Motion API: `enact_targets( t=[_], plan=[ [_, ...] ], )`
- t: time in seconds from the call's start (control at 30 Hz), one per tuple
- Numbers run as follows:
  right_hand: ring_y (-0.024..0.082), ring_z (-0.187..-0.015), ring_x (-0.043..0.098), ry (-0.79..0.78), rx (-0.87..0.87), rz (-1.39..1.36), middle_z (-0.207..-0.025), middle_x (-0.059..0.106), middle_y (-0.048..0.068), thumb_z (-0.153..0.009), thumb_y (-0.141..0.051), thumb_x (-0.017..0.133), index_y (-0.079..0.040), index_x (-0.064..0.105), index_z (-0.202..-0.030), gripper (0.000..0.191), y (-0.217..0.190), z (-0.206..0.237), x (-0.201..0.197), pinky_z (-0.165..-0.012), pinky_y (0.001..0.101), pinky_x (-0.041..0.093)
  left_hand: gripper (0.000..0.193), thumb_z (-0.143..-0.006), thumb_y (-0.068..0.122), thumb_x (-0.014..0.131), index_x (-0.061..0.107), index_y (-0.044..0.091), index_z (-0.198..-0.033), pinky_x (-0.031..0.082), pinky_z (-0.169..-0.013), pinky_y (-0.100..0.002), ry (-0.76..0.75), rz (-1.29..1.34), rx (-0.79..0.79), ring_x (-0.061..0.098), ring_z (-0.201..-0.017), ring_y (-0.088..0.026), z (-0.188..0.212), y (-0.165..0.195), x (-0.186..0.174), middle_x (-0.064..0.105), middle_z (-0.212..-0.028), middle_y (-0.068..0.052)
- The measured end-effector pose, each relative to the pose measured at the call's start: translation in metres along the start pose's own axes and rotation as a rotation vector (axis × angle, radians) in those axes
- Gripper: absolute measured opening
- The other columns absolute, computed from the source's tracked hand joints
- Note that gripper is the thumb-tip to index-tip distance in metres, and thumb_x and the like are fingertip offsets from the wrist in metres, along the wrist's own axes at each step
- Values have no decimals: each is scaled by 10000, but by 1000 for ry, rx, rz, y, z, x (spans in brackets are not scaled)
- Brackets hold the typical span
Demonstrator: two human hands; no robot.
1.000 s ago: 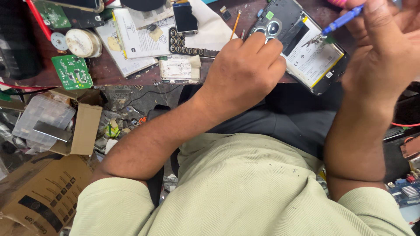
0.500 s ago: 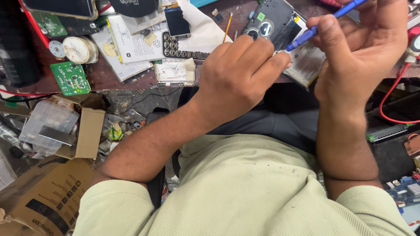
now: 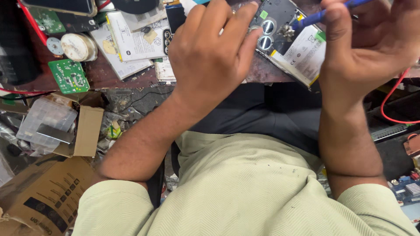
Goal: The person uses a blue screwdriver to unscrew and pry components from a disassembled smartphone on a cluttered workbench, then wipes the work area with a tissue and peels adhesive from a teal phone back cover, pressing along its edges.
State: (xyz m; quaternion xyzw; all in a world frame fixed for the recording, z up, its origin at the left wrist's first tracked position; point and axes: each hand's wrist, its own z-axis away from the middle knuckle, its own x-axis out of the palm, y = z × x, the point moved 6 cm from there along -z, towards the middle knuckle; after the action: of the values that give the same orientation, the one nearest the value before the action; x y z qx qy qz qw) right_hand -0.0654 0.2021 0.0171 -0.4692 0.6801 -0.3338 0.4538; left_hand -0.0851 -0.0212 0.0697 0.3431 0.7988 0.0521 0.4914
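Left hand grips the opened phone; right hand pinches a blue tool.

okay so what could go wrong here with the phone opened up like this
The blue tool in the right hand points into the open phone near the camera lenses; a slip might scratch them or nick the battery. The phone lies at the bench edge, steadied by the left hand, so it could slide off.
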Motion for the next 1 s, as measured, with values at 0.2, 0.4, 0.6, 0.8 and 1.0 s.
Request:
enact_targets(
  t=[0.2,0.4,0.6,0.8,1.0],
  plan=[
    [205,-1025,675,-81,-129,78,-1200,624,177,-1158,108,685,-55,328,-1565,565,-2,-6,19,-874,281,623,510,-669,421,938,738,77,-987,475,-634,-371,-121,-4,-45,550,-840,-216,8,1,13,517,-898,-39],
    [183,-972,653,-112,-111,116,-1178,583,147,-1143,109,719,-24,390,-1512,512,3,-8,21,-832,270,612,489,-753,433,941,717,90,-1020,484,-690,-372,-171,25,-64,555,-907,-215,15,-4,22,519,-960,-32],
    [175,-977,665,-111,-190,223,-1301,491,117,-1107,89,754,11,447,-1524,524,-10,-11,26,-844,269,679,468,-748,429,935,705,94,-981,482,-685,-377,-171,50,-85,561,-898,-218,16,-6,23,526,-952,-32],
    [193,-1050,680,-265,-377,350,-1269,552,155,-1037,72,738,79,493,-1464,493,-48,-27,39,-898,281,635,483,-729,465,928,694,90,-922,482,-670,-382,-192,32,-96,566,-880,-229,16,-8,25,529,-935,-45],
    [258,-961,712,-340,-460,453,-1113,732,150,-983,126,846,41,602,-1339,441,-64,-41,48,-807,349,572,501,-724,455,928,713,74,-967,480,-668,-380,-170,38,-84,568,-880,-222,18,-8,24,525,-929,-45]
  ],
)
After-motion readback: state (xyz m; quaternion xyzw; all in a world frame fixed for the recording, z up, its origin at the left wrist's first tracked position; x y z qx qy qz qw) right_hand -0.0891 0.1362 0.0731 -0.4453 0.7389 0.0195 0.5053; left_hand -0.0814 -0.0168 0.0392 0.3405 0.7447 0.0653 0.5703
